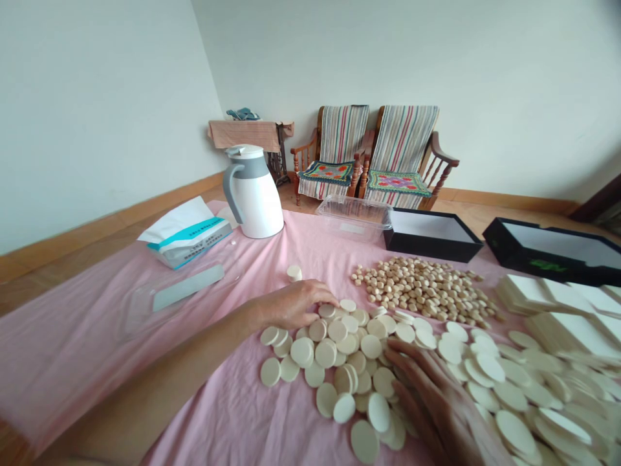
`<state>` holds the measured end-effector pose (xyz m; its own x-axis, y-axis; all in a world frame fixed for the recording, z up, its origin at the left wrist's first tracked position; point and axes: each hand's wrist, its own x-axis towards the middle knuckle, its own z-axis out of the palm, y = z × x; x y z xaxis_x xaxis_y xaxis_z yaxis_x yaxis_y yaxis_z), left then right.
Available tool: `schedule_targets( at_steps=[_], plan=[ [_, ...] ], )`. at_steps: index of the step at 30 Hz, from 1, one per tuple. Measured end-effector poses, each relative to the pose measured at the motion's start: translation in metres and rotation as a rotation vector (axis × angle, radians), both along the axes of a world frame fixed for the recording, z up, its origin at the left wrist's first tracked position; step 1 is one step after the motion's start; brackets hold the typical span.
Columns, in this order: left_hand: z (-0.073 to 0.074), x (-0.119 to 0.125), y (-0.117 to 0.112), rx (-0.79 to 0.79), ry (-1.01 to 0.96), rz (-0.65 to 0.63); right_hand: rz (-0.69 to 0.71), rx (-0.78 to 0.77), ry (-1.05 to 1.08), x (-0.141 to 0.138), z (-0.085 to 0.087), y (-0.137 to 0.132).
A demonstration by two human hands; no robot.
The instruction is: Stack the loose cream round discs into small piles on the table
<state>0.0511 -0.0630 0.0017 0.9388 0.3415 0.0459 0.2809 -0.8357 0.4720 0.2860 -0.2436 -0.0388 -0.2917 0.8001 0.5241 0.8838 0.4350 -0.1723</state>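
Observation:
Many pale round wooden discs (325, 354) lie in a loose heap on the pink cloth (257, 408). At the heap's far left edge is my left hand (297, 303), its thumb and fingers apart and touching the discs. My right hand (431, 395) rests on the heap's right side with fingers stretched out and spread. Beyond my left hand stands a short stack of discs (294, 273). To the right of my right hand, a larger spread of discs (514, 430) runs out of view. Neither hand visibly grips a disc.
Small wooden pieces (422, 288) are piled behind the discs. Stacked pale square boards (570, 330) sit at right. Black box trays (431, 243) and a clear plastic container (352, 213) stand behind. At left are a white jug (262, 204), tissue pack (187, 239) and clear plastic lid (187, 288).

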Motion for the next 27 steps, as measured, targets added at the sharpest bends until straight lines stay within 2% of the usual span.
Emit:
schedule_targets(
  at_steps=[4, 6, 8, 11, 14, 16, 21, 27],
  plan=[
    [0.003, -0.001, -0.001, 0.011, -0.008, -0.025, -0.008, -0.018, -0.015, 0.001, -0.002, -0.001],
    [0.009, -0.004, 0.000, 0.030, -0.012, 0.009, -0.008, -0.020, -0.019, 0.002, -0.003, -0.002],
    [0.016, -0.010, 0.006, 0.080, -0.048, 0.114, -0.005, -0.019, -0.020, 0.002, -0.003, -0.003],
    [0.023, -0.023, 0.021, 0.173, -0.140, 0.368, -0.008, -0.027, -0.017, 0.002, -0.002, -0.003],
    [0.022, -0.035, 0.038, 0.224, -0.175, 0.553, -0.014, -0.031, -0.013, 0.002, -0.003, -0.002],
    [0.018, -0.040, 0.045, 0.232, -0.145, 0.612, -0.016, -0.036, -0.019, 0.003, -0.004, -0.002],
    [0.010, -0.044, 0.050, 0.216, -0.071, 0.623, -0.024, -0.046, -0.036, 0.004, -0.007, -0.002],
    [0.004, -0.043, 0.050, 0.211, -0.043, 0.612, -0.014, 0.001, -0.037, 0.002, -0.001, -0.002]
  ],
)
